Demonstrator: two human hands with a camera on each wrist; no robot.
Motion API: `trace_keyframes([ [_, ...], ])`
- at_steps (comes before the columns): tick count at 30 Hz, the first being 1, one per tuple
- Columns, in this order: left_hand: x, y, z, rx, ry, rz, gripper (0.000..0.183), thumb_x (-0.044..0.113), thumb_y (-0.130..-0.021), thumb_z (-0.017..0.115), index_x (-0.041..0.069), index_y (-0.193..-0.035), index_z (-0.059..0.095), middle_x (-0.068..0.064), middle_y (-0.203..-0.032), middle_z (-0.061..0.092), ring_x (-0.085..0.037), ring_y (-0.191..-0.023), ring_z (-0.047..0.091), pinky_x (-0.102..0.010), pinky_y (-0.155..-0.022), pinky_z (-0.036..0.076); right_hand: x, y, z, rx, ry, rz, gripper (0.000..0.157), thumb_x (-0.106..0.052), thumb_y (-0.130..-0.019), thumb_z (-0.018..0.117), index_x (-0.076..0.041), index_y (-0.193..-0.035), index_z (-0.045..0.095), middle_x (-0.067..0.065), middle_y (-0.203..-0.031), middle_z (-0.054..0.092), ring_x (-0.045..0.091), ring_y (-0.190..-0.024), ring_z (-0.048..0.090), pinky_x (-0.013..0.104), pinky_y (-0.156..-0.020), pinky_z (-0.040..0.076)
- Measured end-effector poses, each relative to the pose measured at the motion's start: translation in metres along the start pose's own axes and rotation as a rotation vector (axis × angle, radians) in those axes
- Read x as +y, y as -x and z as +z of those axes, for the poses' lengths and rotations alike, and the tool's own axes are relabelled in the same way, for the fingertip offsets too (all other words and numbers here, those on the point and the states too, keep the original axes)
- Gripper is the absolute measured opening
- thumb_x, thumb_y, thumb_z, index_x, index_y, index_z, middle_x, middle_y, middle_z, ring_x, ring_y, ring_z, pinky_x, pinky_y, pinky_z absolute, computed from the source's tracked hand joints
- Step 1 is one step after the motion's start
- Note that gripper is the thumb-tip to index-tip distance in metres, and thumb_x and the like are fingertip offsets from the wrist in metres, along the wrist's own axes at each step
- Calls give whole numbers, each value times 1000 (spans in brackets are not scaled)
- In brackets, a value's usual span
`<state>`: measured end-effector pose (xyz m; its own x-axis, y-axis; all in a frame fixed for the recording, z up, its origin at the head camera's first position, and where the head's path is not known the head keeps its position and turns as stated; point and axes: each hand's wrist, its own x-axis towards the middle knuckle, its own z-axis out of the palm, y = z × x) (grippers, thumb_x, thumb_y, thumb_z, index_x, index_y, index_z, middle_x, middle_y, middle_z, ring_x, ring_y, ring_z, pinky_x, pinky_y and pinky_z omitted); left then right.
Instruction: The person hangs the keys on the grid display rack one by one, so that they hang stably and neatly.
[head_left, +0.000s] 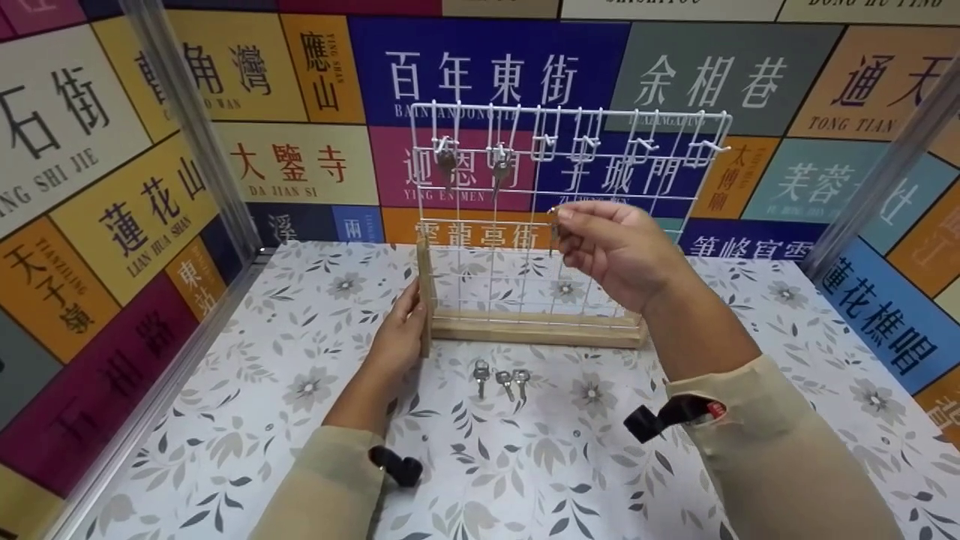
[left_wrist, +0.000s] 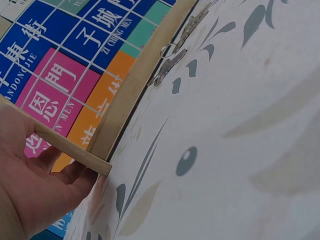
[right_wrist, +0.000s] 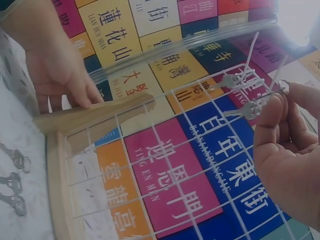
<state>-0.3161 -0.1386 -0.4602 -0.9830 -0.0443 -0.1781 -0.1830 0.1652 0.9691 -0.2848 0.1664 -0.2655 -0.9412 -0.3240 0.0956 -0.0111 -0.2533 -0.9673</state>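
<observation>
My right hand (head_left: 619, 247) pinches a small key (head_left: 554, 234) by its ring (right_wrist: 284, 85) between thumb and fingertips, in front of the grid. A white wire grid rack (head_left: 570, 111) stands upright on a wooden base (head_left: 536, 330). Around the wooden end piece (head_left: 424, 300) of that base, my left hand (head_left: 399, 326) has its fingers and thumb; the left wrist view shows this grip up close. Two keys hang from hooks at the rack's upper left, one at the far left (head_left: 446, 159) and another key (head_left: 501, 163) beside it.
Three loose keys lie on the floral tabletop before the base: a left key (head_left: 481, 377), a middle key (head_left: 505, 385) and a right key (head_left: 522, 381). Several more hooks (head_left: 587, 142) run rightward along the grid. Colourful sign-printed walls (head_left: 300, 161) enclose the back and sides.
</observation>
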Motion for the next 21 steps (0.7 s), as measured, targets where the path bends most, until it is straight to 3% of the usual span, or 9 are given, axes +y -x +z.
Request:
trace_keyframes([
  [4,0,0,0,3,-9,5,46,54,-114,40,72,-154,26,19,-177,26,-22,-167,22,-58,-136,17,-13,-12,6,43,-47,-17,12,-15,-102,75,-5,-108,77,4,-91,73,15,-81,67,23,-73,60],
  [11,-1,1,1,7,-1,47,52,49,-115,41,59,-163,27,12,-177,28,-24,-167,24,-55,-136,20,-25,-26,13,108,-158,-22,17,-15,-101,76,-2,-113,76,6,-95,73,16,-80,67,22,-73,61],
  [21,2,2,3,19,14,9,49,50,-115,42,66,-159,28,14,-177,29,-24,-166,27,-54,-135,24,-31,-38,18,162,-225,-42,29,-18,-98,80,-2,-120,71,7,-97,72,16,-81,67,22,-74,62],
])
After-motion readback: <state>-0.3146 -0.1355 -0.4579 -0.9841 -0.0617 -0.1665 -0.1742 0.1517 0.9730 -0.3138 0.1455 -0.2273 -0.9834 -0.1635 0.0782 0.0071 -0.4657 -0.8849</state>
